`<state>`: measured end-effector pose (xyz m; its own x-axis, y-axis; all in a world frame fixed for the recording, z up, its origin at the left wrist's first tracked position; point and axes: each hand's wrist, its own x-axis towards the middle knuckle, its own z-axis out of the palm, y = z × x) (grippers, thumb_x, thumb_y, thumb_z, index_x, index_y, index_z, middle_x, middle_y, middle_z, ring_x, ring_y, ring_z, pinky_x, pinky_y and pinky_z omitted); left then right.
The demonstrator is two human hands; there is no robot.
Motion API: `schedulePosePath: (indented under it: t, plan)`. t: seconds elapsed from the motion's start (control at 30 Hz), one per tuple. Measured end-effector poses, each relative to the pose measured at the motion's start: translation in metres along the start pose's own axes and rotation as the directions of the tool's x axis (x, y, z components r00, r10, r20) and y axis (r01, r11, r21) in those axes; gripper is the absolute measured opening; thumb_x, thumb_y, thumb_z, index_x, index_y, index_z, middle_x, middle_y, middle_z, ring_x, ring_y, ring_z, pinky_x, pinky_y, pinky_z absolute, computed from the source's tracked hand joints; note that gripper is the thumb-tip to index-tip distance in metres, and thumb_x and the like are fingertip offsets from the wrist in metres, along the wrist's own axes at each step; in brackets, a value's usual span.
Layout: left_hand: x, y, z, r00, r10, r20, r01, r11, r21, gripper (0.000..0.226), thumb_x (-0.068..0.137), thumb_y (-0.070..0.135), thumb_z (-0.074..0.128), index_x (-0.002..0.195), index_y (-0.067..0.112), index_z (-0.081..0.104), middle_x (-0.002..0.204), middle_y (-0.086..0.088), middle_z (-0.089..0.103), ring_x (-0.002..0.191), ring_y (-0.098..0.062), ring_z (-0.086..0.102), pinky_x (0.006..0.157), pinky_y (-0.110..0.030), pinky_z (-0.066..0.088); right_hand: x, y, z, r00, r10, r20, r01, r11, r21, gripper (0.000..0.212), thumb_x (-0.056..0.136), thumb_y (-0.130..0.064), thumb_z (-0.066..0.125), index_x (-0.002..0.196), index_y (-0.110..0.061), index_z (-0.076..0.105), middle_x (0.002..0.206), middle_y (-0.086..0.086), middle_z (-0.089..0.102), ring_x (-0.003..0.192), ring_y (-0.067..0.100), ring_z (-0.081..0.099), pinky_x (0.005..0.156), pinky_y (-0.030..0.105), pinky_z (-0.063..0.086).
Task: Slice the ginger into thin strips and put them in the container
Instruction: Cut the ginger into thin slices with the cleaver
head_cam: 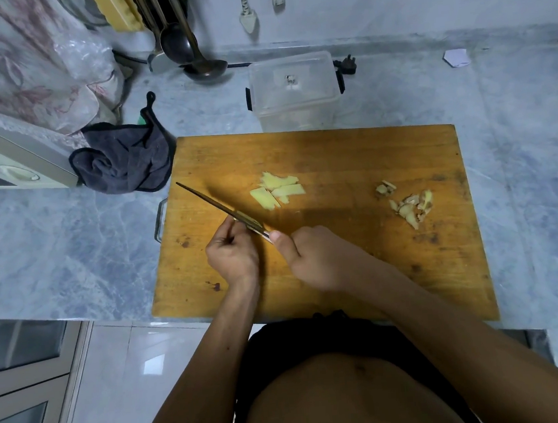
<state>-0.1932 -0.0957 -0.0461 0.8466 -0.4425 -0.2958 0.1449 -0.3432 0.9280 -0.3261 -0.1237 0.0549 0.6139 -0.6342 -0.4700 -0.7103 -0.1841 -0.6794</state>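
Currently, head view: right hand (313, 257) grips the knife (215, 208) handle, thumb along it, blade angled up-left over the wooden cutting board (334, 157). Left hand (232, 254) pinches ginger against the blade. Ginger slices (277, 191) lie mid-board; peel scraps (407, 204) right. Clear lidded container (294, 91) stands on the worktop (50, 242) just behind the board.

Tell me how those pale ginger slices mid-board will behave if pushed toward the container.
The ginger slices look thin and flat, so they should slide, not roll. Overlapping in a loose pile, they will probably scatter. Freshly cut faces may cling to the cutting board.
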Motion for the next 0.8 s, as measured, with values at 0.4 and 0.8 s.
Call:
schedulePosePath:
  t: [0.4, 0.8]
  plan:
    - [-0.001, 0.001, 0.003, 0.999, -0.047, 0.002, 0.047, 0.997, -0.058, 0.022, 0.093, 0.007, 0.063, 0.112, 0.005, 0.075, 0.103, -0.005, 0.076, 0.102, -0.02, 0.07, 0.098, -0.045, 0.054, -0.002, 0.009, -0.007, 0.998, 0.037, 0.048, -0.04, 0.997, 0.068, 0.06, 0.107, -0.047, 0.025, 0.058, -0.015, 0.04, 0.053, -0.001, 0.041, 0.045, 0.01, 0.039, 0.049, 0.023, 0.028]
    - [0.001, 0.004, 0.001, 1.0, -0.009, 0.009, 0.009, 0.999, 0.033, 0.024, 0.093, 0.003, 0.059, 0.111, 0.002, 0.074, 0.106, -0.008, 0.075, 0.097, -0.013, 0.068, 0.1, -0.034, 0.051, 0.014, 0.016, 0.017, 0.999, 0.036, -0.011, -0.035, 0.996, 0.079, 0.061, 0.106, -0.05, 0.021, 0.068, -0.012, 0.052, 0.073, 0.009, 0.058, 0.085, 0.03, 0.06, 0.073, 0.033, 0.04]
